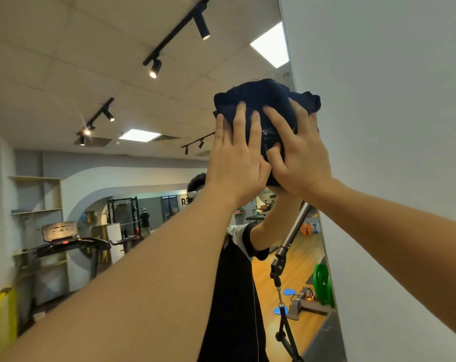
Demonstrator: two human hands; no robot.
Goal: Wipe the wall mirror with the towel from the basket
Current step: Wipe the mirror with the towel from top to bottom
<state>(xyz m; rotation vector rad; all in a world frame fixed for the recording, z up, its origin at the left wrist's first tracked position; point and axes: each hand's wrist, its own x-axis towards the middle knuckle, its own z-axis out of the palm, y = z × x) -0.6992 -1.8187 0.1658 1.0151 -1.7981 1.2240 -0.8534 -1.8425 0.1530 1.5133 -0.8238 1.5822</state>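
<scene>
Two hands work high on the wall mirror (122,105), close by its right edge; the dark towel (266,100) is bunched flat against the glass; left hand (237,155) and right hand (300,158) press it, fingers straight; wiping looks underway; next, sweep down.

The wall mirror (117,74) is the surface that bears the work. A dark blue towel (266,100) lies bunched flat against its glass, pressed there under the spread fingers of the left hand (234,158) and the right hand (300,158), side by side. The mirror's right edge meets a white wall (391,126) just beyond the right hand.
</scene>
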